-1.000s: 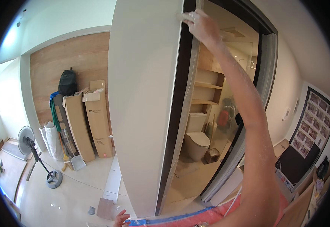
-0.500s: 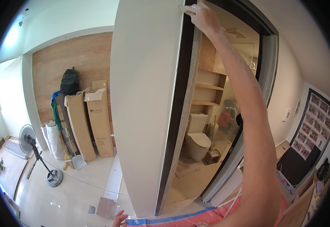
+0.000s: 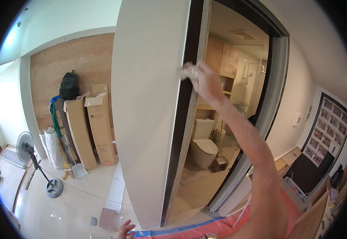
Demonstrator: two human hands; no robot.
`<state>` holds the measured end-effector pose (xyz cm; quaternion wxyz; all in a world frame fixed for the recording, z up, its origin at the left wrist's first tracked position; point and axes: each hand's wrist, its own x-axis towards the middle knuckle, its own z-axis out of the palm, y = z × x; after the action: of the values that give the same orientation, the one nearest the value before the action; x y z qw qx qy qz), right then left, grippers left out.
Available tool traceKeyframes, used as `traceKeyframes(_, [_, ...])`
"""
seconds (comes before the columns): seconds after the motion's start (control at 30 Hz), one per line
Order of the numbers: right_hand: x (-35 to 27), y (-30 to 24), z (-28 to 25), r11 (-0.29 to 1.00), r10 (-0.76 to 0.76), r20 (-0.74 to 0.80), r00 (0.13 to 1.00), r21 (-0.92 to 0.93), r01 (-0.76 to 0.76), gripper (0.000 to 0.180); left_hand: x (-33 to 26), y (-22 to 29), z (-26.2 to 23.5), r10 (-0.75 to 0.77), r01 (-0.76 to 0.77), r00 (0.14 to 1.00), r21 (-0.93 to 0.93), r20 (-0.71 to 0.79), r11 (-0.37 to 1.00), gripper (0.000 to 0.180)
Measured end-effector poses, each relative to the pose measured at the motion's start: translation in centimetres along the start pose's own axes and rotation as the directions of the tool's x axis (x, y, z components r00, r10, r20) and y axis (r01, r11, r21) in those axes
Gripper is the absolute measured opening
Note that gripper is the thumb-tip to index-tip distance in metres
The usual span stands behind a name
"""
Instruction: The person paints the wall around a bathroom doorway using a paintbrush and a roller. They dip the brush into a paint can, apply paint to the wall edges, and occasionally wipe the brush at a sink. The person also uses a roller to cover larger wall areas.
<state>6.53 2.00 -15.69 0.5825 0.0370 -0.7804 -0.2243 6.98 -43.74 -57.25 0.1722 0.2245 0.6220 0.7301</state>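
Blurred by motion, my right hand [image 3: 206, 83] is closed round a small pale flat piece [image 3: 185, 72], whose exact kind I cannot make out. It is at the edge of the pale wall panel [image 3: 147, 103], where that meets the dark door frame [image 3: 177, 147]. White dust coats my right forearm. Low in the picture, my left hand [image 3: 125, 231] shows only in part, fingers apart and slightly bent, with nothing seen in them. It is nearest the foot of the panel, beside blue tape [image 3: 157, 232] on the floor.
Beyond the doorway are a toilet [image 3: 204, 151] and shelving. Red floor covering [image 3: 237, 225] runs along the threshold. At left stand a fan [image 3: 54, 188], tall cardboard boxes [image 3: 102, 135], a backpack [image 3: 69, 86] and a dustpan [image 3: 79, 171]. A photo-covered dark board [image 3: 320, 139] is at right.
My right hand has come down along the panel's edge from near the top of the picture, still holding the pale piece. My left hand stays low in about the same place.
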Motion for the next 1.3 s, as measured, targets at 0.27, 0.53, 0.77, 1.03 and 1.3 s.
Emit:
traceKeyframes(0.27, [21.9, 9.6, -5.2, 0.983, -0.151, -0.280, 0.948, -0.145, 0.114, 0.016, 1.0, -1.9, 0.3, 0.082, -0.084, 0.996, 0.038, 0.032, 0.996, 0.044])
traceKeyframes(0.53, [10.3, 4.1, -1.5, 0.980, -0.195, -0.176, 0.965, -0.066, 0.186, 0.017, 0.3, -1.2, 1.5, 0.013, -0.014, 0.995, 0.013, 0.101, 1.000, 0.054])
traceKeyframes(0.77, [-19.1, -10.6, 3.1, 0.954, 0.194, 0.232, 0.953, 0.180, -0.238, 0.024, 1.5, -1.6, -0.2, 0.040, -0.049, 0.996, 0.105, 0.085, 0.993, 0.048])
traceKeyframes(1.03, [-19.4, -10.1, 2.3, 0.853, 0.252, 0.261, 0.932, 0.394, -0.341, 0.024, -0.1, 3.0, 0.9, -0.037, 0.033, 0.999, 0.145, 0.026, 0.989, 0.047])
traceKeyframes(1.3, [-17.3, -9.0, 3.1, 0.943, 0.260, 0.156, 0.953, 0.171, -0.285, 0.024, -3.3, 1.1, 0.4, -0.093, 0.101, 0.994, 0.156, -0.060, 0.983, 0.048])
